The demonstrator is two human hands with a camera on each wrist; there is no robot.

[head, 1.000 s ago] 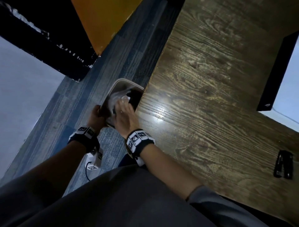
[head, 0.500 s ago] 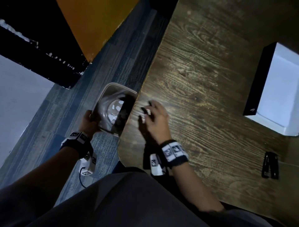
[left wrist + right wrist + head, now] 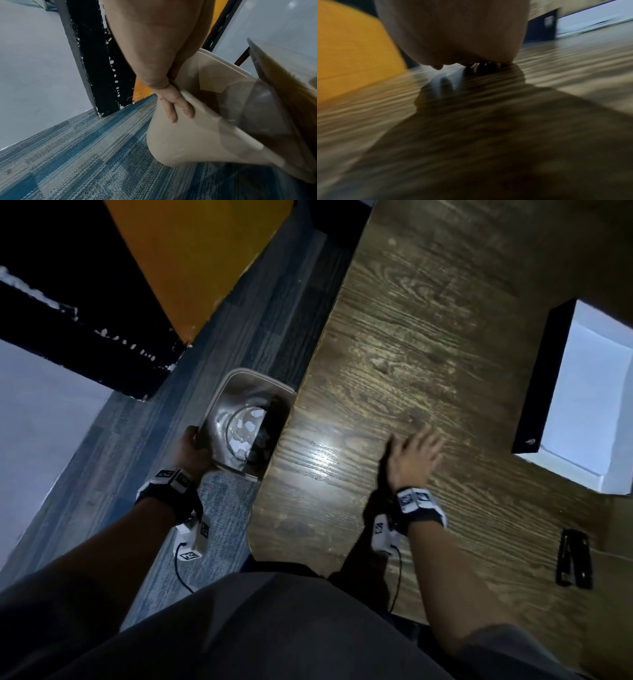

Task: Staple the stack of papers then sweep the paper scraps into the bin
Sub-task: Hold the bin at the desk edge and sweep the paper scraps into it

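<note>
Left hand (image 3: 191, 451) grips the near rim of the bin (image 3: 239, 380), thumb side hidden inside, fingers (image 3: 178, 106) pressed flat against the outer wall. The bin is beige, with rounded corners and a clear liner; it is tilted, its mouth tucked against the edge of the worktop (image 3: 394, 344), above the blue carpet (image 3: 219, 508). White scraps (image 3: 248, 426) lie in its bottom, just ahead of the left hand's knuckles.

Right hand (image 3: 412, 458) lies low over the worktop, fingers spread and straight, holding nothing; motion blur hides whether the palm touches the wood. The wrist view shows the fingertips (image 3: 467, 70) near the surface, with a pale patch just beyond them that is too blurred to identify.

Papers (image 3: 582, 412), a white stack with a dark left edge, lie ahead and to the right of the right hand, well apart from it. Stapler (image 3: 574, 558), black and closed, rests behind and to the right of the right wrist.
</note>
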